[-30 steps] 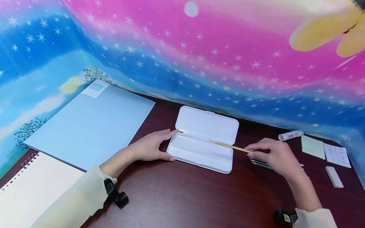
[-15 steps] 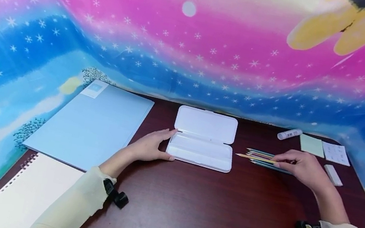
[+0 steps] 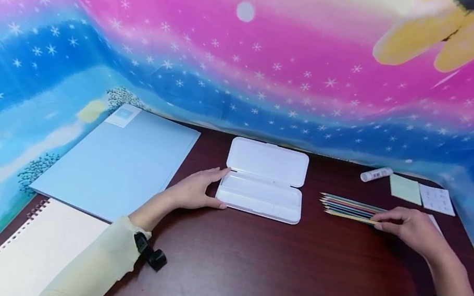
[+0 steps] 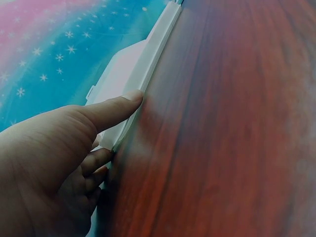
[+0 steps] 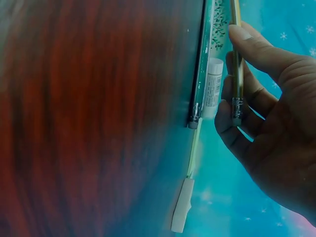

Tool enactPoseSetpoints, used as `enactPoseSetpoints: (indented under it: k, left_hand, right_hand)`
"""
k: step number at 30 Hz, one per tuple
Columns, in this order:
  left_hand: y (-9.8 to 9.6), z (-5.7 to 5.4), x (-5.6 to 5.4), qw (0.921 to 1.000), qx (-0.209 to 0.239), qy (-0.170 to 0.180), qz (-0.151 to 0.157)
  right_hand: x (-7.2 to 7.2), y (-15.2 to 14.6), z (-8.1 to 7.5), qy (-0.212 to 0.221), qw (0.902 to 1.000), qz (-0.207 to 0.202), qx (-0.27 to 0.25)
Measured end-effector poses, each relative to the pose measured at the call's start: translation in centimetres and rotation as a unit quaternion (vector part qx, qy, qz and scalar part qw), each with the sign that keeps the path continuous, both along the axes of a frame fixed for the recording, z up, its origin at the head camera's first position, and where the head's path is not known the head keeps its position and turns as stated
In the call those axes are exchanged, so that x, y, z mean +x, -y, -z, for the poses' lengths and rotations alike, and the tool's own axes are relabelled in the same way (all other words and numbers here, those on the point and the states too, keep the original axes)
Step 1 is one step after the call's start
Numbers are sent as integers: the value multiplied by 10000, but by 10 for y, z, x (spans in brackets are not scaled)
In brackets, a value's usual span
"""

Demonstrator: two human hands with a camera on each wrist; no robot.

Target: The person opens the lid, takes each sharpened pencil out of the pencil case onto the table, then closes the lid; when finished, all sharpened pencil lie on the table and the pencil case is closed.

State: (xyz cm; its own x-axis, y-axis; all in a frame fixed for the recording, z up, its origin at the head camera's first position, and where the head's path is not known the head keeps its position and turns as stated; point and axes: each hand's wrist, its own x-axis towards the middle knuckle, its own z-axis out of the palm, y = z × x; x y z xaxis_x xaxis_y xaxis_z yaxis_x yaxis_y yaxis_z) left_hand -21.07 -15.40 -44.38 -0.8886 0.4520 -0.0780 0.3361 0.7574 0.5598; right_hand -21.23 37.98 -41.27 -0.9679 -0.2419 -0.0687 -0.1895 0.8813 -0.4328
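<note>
A white pencil case (image 3: 268, 161) lies opened flat in the middle of the table, nothing in its tray. My left hand (image 3: 198, 189) grips its left end, the thumb on the front edge and the fingertips near the hinge; the left wrist view shows this thumb (image 4: 116, 109) along the rim. On the right, several coloured pencils (image 3: 346, 205) lie side by side, tips toward the case. My right hand (image 3: 417, 230) pinches a yellow pencil (image 5: 237, 74) between thumb and fingers near its eraser end, along the row's near side. A green pencil (image 5: 201, 74) shows beside it in the right wrist view.
A glue stick (image 3: 376, 174), green sticky notes (image 3: 406, 189) and a white note pad (image 3: 437, 200) lie at the back right. A white eraser (image 5: 182, 205) is partly behind my right hand. On the left are a light blue folder (image 3: 134, 161) and a spiral notebook (image 3: 43, 246).
My right hand has carried the yellow pencil from over the case rightward to the near side of the pencil row. My left hand has stayed at the case.
</note>
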Motion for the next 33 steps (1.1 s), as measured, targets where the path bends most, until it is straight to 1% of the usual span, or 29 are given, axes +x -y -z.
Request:
enactPoseSetpoints:
  k: [9,17,25,33]
  left_hand:
    - [-1,1,-1,10000,-12,5,44]
    - [-1,1,-1,10000,-29,29,-3]
    - [-1,2,-1,10000,-63,43,-26]
    - [-1,0,0,9999,-60,78,-45]
  right_hand:
    - [-5,-4,3,217,9995,-87,211]
    - [-11,0,4,463,9982,-230,296]
    - [-13,4,6,265,9981,-310,467]
    - [-14,8,6,330,9977,-294,518]
